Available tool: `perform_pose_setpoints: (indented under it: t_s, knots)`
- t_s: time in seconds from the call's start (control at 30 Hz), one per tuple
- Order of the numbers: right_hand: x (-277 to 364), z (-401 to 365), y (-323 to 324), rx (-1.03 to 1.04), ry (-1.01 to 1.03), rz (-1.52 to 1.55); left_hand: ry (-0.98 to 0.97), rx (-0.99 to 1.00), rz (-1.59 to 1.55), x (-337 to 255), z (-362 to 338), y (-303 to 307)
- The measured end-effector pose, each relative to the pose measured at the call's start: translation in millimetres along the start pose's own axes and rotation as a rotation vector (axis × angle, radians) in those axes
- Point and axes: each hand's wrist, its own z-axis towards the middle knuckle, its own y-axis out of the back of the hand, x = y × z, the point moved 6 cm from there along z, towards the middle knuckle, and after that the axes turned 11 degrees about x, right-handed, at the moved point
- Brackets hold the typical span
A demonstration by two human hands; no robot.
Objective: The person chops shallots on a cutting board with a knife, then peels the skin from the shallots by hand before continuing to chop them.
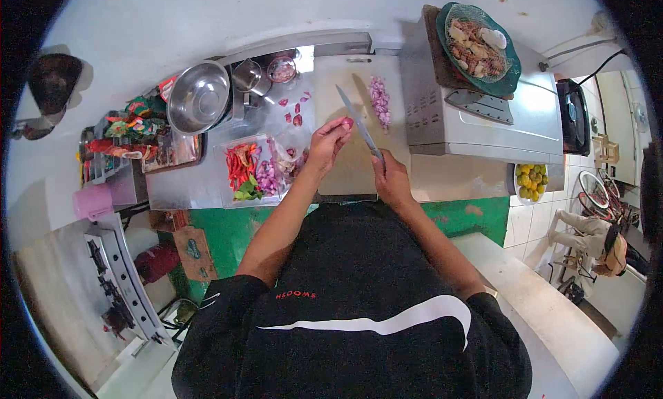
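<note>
My left hand point(329, 145) pinches a small peeled shallot point(347, 123) over the cutting board point(338, 171). In my right hand point(391, 180) is a kitchen knife point(358, 119), gripped by its handle, its long blade pointing up and left past the shallot. Sliced shallots point(379, 103) lie in a heap along the board's right side. Left of the board, a clear tray point(243, 202) holds red chilies point(242, 167), chopped shallots point(266, 176) and green leaves point(247, 189). Several loose shallot pieces point(297, 110) are scattered on the metal counter.
A steel bowl point(199, 97), a steel pot point(247, 76) and a small bowl point(282, 69) stand at the back left. On the right, a metal appliance point(483, 122) carries a green basket point(512, 67). A bowl of green-yellow citrus fruit point(531, 183) sits beyond it. At far right is a person point(587, 236).
</note>
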Motion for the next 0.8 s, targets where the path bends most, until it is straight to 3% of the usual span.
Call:
perform_pose_setpoints:
  t_s: [0.23, 0.47, 0.7, 0.8]
  knots:
    - [10, -3, 0, -0.130, 0.094, -0.201, -0.121, 0.005, 0.254, -11, -3, -11]
    - [8, -1, -10, -0.098, 0.046, -0.246, -0.232, 0.006, 0.428, -14, -6, -6]
    - [-18, 6, -1, -0.141, -0.083, -0.229, -0.198, -0.017, 0.265, -24, -17, -19]
    - [-23, 6, -2, -0.114, -0.083, -0.211, -0.147, -0.030, 0.014, -27, -19, -20]
